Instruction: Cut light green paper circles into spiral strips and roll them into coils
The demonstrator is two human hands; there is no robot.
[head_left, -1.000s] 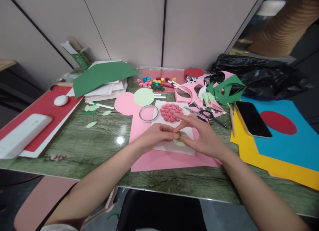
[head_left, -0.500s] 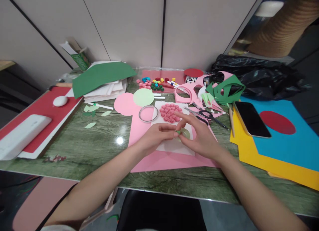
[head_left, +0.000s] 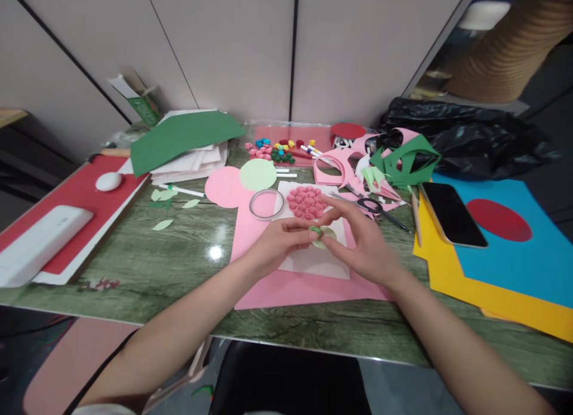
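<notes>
Paper piece (head_left: 314,230), green, sits pinched in the left hand (head_left: 283,240) just on the wearer's side of the pink rosette cluster (head_left: 307,202); the right hand (head_left: 369,245) curves in from the cluster's right, its grip unclear.

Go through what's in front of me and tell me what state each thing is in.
Left hand, pinching
Small green piece, held at the left fingertips
Right hand, fingers curved toward the left fingertips
Pink coils, clustered on white sheet
Phone, face up, screen dark
Scissors, lying down, partly hidden
Green box, flaps open
Black bag, crumpled
</notes>
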